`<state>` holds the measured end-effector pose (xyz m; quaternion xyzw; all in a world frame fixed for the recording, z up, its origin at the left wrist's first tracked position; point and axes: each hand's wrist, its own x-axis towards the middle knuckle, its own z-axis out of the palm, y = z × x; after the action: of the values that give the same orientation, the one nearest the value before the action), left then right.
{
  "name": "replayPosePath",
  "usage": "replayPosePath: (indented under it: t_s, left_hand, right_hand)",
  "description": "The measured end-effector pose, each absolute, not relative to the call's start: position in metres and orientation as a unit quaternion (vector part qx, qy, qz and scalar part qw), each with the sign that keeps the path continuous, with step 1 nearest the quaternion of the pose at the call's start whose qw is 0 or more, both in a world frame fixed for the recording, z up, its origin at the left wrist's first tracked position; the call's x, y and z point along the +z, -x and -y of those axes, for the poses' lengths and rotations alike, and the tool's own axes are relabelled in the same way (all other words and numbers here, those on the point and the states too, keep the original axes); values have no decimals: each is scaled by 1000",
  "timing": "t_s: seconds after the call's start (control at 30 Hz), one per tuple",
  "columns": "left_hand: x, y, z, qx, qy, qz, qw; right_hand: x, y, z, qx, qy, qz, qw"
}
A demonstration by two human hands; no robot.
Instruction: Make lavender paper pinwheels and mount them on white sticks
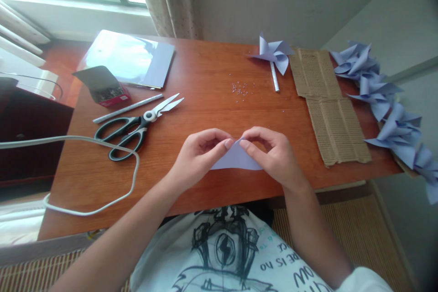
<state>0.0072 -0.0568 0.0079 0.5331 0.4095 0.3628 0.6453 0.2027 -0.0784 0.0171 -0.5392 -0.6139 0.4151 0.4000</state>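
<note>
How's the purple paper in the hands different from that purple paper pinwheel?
The light purple paper is pinched by the left hand and right hand, while the light purple paper pinwheel rests on the brown wooden table. The pinwheel has curled blades; the paper shows none. The pinwheel has a white stick; the paper shows none. Both are light purple.

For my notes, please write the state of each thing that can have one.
Left hand, pinching paper
Right hand, pinching paper
Paper, held, bent
Scissors, blades slightly open
Box, flap open
Single pinwheel, blades curled
Pinwheel row, blades curled
Cardboard, lying flat
Cable, loosely curved
Curtain, gathered
</note>
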Motion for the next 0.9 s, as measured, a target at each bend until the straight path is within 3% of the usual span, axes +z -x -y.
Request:
replayPosePath:
  t_s: [0.17,0.4,0.9]
  left_hand:
    - [5,-8,59,331,-621,-415,577]
    - [3,-9,60,326,-649,-430,536]
    - [6,-7,59,314,-581,-407,631]
  right_hand:
    - [8,-215,77,426,562,552,445]
    - [8,-220,80,421,579,539,445]
    - [16,-209,80,450,541,585,403]
